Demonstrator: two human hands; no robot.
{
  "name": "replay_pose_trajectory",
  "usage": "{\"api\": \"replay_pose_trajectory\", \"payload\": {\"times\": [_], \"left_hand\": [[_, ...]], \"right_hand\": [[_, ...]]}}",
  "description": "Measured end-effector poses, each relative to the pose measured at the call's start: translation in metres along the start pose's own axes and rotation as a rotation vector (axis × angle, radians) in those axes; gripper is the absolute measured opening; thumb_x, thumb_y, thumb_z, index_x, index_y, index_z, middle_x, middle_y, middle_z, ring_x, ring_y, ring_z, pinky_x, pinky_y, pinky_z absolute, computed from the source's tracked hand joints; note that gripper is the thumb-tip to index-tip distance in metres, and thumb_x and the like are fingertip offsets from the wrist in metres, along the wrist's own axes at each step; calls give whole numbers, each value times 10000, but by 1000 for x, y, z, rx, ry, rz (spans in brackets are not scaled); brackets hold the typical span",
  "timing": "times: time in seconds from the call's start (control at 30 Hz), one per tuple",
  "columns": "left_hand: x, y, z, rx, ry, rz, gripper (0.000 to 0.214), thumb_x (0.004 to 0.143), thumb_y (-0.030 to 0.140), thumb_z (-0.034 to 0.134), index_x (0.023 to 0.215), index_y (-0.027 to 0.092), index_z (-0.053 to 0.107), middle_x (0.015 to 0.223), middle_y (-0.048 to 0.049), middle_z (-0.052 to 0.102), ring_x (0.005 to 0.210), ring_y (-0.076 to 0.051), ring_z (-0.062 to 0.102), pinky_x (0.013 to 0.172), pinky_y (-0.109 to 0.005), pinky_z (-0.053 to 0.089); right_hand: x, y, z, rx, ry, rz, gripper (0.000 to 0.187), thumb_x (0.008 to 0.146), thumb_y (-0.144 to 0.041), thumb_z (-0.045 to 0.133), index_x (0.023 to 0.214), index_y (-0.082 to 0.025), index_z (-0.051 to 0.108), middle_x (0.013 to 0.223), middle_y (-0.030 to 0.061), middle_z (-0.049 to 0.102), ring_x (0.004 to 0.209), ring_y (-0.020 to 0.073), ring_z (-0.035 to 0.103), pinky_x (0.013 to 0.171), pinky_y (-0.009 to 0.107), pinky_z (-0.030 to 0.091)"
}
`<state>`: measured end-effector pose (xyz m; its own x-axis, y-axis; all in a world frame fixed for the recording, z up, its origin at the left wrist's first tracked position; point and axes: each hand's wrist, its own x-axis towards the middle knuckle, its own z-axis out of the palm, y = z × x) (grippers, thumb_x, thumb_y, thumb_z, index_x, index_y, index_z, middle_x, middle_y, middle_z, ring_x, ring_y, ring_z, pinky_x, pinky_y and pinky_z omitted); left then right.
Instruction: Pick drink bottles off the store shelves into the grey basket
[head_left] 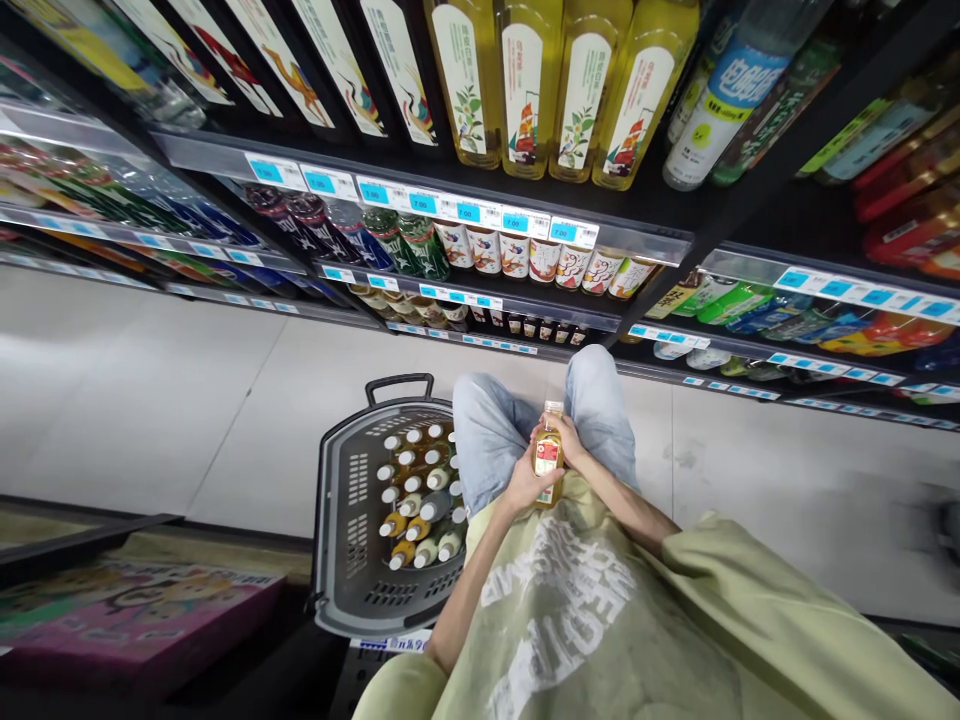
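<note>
Both my hands hold one small bottle point(548, 452) of amber drink with a red and yellow label and a pale cap, upright in front of my chest. My left hand point(525, 487) wraps its lower part from the left. My right hand point(574, 442) closes on it from the right. A grey plastic shopping basket point(346, 520) stands on the floor to my left, with several bottles point(420, 495) standing in it, white and gold caps up.
Dark store shelves point(420, 180) rise ahead, lined with blue price tags, tall yellow drink bottles point(525, 80) on top and cans and small bottles below. Pale tiled floor point(150, 400) stretches left. A pink printed box point(127, 620) lies at lower left.
</note>
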<state>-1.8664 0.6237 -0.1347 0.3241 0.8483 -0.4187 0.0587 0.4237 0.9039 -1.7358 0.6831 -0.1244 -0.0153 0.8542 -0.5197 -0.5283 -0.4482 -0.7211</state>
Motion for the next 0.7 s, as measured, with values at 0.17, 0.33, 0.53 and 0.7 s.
{"api": "replay_pose_trajectory", "payload": {"times": [0.17, 0.33, 0.53, 0.7], "left_hand": [[0, -2, 0, 57, 21, 5, 810, 704, 464, 879, 1381, 135, 578, 1166, -114, 797, 970, -254, 740, 908, -395, 592], [-1, 1, 0, 90, 14, 28, 770, 734, 448, 848, 1381, 124, 581, 1147, -110, 797, 946, -246, 727, 899, -390, 583], [-3, 7, 0, 94, 26, 7, 791, 707, 468, 852, 1378, 142, 589, 1118, -95, 795, 938, -246, 723, 878, -380, 584], [-3, 11, 2, 131, 29, 36, 789, 707, 396, 845, 1404, 143, 574, 1124, -91, 797, 942, -248, 732, 882, -383, 594]], "right_hand": [[6, 5, -3, 15, 19, -6, 315, 689, -448, 842, 821, -238, 649, 580, -33, 683, 524, 188, 670, 521, 278, 541], [8, 7, -5, 29, 27, -14, 296, 694, -417, 851, 831, -234, 663, 616, -34, 701, 534, 175, 673, 551, 282, 568], [8, 8, -6, 19, 36, -19, 291, 706, -418, 851, 836, -234, 667, 622, -32, 705, 541, 182, 681, 536, 281, 553], [6, 7, -7, -3, 59, -38, 292, 708, -425, 856, 816, -241, 656, 628, -29, 705, 568, 197, 696, 544, 293, 552]]}}
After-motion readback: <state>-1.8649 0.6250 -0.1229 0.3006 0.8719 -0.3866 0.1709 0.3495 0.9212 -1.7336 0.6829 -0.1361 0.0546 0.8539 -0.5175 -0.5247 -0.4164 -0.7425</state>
